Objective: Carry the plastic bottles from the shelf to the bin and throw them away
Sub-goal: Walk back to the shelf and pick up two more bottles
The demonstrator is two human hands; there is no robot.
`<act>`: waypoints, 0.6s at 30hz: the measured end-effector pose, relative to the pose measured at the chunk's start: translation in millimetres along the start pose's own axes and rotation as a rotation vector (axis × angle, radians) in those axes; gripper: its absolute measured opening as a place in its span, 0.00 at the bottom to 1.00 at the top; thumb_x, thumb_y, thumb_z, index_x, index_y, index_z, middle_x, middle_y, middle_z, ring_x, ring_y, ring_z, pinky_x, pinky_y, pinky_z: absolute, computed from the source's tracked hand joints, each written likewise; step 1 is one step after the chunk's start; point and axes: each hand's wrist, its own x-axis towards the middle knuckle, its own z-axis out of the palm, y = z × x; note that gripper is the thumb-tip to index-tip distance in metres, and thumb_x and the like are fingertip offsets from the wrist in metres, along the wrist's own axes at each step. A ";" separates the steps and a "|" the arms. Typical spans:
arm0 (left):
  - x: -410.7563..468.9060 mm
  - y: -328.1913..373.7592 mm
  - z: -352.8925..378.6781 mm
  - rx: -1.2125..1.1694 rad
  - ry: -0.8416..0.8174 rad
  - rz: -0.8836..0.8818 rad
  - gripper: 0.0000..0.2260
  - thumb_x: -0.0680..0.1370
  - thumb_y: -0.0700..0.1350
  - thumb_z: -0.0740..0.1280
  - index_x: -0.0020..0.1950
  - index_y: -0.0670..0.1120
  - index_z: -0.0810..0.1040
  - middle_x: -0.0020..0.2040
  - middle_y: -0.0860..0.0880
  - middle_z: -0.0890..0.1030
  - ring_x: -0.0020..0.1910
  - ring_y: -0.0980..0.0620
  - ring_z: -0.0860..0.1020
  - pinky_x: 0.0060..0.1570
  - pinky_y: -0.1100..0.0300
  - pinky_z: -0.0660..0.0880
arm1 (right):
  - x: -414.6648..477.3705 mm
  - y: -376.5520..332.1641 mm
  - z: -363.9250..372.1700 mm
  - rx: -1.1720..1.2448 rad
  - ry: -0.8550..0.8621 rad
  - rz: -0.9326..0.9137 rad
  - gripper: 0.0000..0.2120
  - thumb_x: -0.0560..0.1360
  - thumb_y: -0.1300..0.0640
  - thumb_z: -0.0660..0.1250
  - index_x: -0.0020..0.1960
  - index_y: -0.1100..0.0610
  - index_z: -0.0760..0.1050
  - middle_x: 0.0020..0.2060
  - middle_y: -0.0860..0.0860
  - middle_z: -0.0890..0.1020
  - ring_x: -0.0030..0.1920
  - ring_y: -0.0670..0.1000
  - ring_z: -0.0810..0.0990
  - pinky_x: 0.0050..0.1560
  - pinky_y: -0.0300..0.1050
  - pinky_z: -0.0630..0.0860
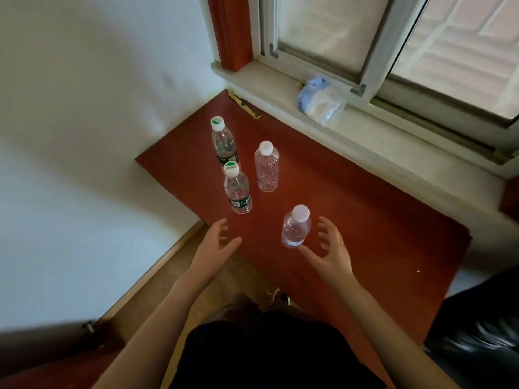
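Note:
Several clear plastic bottles stand upright on a red-brown shelf (pixel 351 209) under a window. The nearest bottle (pixel 296 227), white-capped and unlabelled, stands just left of my right hand (pixel 331 248), whose fingers are spread and curved beside it without touching. A green-labelled bottle (pixel 238 190) stands just beyond my left hand (pixel 217 240), which is open and empty. Behind it stands a second green-labelled bottle (pixel 223 141). To their right is another plain clear bottle (pixel 266 167). No bin is recognisable in view.
A white wall runs along the left, with wooden floor (pixel 174 270) below the shelf's front edge. A pale window sill (pixel 365 130) behind the shelf holds a crumpled blue and clear plastic bag (pixel 320 101). A dark black object (pixel 477 332) sits at the lower right.

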 end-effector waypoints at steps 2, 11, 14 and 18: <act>21.1 3.0 -2.5 -0.065 0.015 -0.041 0.39 0.71 0.55 0.73 0.76 0.49 0.58 0.70 0.48 0.69 0.63 0.49 0.73 0.61 0.49 0.75 | 9.6 -3.0 4.6 0.019 -0.028 -0.006 0.47 0.64 0.44 0.78 0.75 0.41 0.57 0.69 0.40 0.66 0.64 0.41 0.70 0.63 0.41 0.69; 107.8 13.6 -5.1 -0.158 -0.038 0.017 0.39 0.64 0.47 0.80 0.71 0.52 0.64 0.65 0.54 0.75 0.60 0.58 0.75 0.61 0.58 0.70 | 38.8 -5.3 35.8 0.078 -0.018 0.029 0.37 0.62 0.52 0.81 0.64 0.38 0.66 0.64 0.42 0.74 0.62 0.43 0.74 0.61 0.44 0.74; 120.8 19.2 -7.4 -0.118 -0.069 0.027 0.29 0.66 0.47 0.78 0.64 0.54 0.71 0.54 0.61 0.79 0.52 0.66 0.77 0.58 0.61 0.72 | 42.9 -7.1 40.9 0.116 0.028 0.101 0.31 0.63 0.52 0.80 0.61 0.42 0.70 0.56 0.44 0.80 0.55 0.44 0.79 0.55 0.44 0.78; 130.2 27.3 -14.5 -0.140 -0.124 0.054 0.31 0.66 0.47 0.79 0.66 0.51 0.72 0.54 0.60 0.80 0.53 0.63 0.78 0.58 0.63 0.72 | 42.9 -22.5 37.4 0.207 0.096 0.171 0.29 0.63 0.51 0.80 0.61 0.48 0.73 0.50 0.44 0.83 0.48 0.41 0.82 0.45 0.36 0.76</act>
